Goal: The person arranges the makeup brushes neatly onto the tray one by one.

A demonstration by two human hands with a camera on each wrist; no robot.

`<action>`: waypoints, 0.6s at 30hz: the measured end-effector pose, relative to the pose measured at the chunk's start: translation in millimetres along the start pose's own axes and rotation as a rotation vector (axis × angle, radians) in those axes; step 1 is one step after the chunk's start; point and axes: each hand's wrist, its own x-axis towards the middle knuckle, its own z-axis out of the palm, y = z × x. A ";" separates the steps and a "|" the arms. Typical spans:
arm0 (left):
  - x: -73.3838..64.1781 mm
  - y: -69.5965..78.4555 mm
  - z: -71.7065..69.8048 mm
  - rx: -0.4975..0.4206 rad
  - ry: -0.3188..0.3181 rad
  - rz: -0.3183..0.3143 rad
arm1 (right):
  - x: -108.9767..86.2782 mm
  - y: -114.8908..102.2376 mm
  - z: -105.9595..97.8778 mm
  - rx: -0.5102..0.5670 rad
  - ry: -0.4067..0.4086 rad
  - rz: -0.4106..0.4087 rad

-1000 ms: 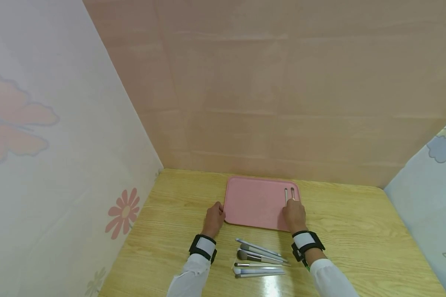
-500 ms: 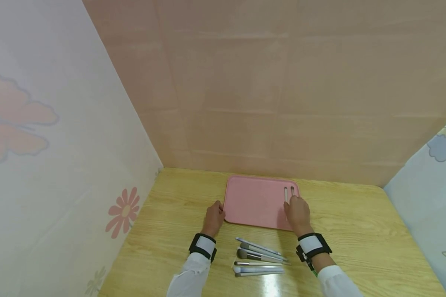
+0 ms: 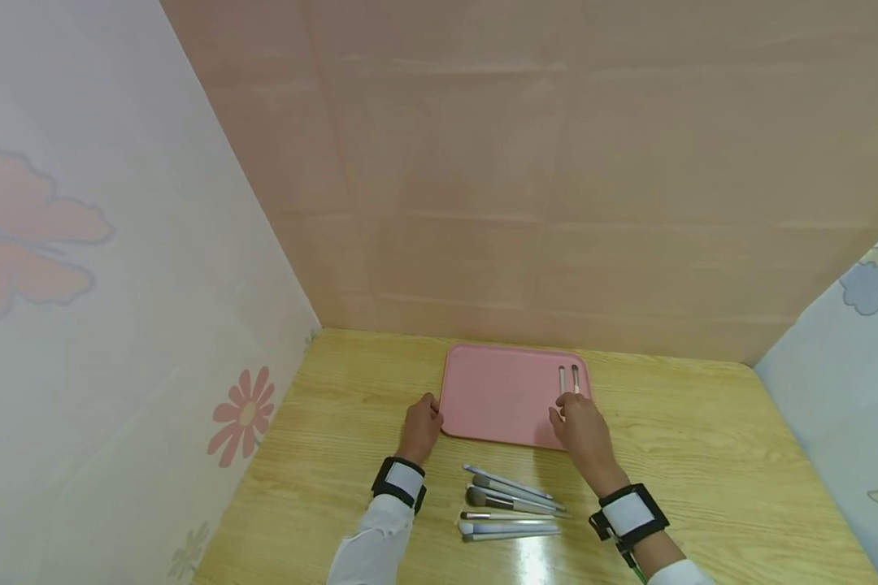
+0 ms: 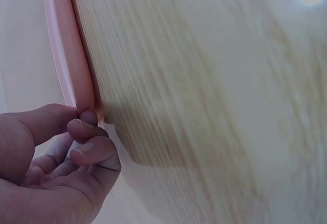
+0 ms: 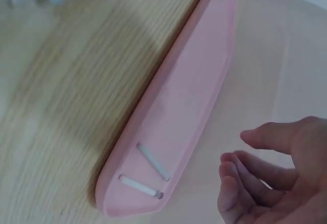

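Left fingers (image 4: 99,150) pinch together while right fingers (image 5: 229,189) curl loosely.

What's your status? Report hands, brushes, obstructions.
Left hand pinches edge of pink tray. Right hand empty, at tray's right side. Two brushes in tray, other brushes on table. No obstruction seen.

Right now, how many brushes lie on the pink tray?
2: one brush toward the right end of the pink tray, another brush beside it, nearer that end. The right wrist view shows no more.

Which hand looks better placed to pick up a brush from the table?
Probably the right hand: it looks empty in its wrist view, while the left hand pinches the edge of the pink tray. Both seem near the loose brushes.
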 end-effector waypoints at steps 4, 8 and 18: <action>-0.1 1.2 0.1 0.008 0.007 0.002 | -11.2 -9.9 -3.5 0.000 -0.040 -0.050; -0.6 3.0 -0.3 0.009 0.014 0.011 | -22.6 -19.8 -6.6 0.002 -0.097 -0.090; -2.3 5.2 -0.7 0.008 0.013 0.011 | -49.0 -39.2 -5.2 0.075 -0.255 -0.139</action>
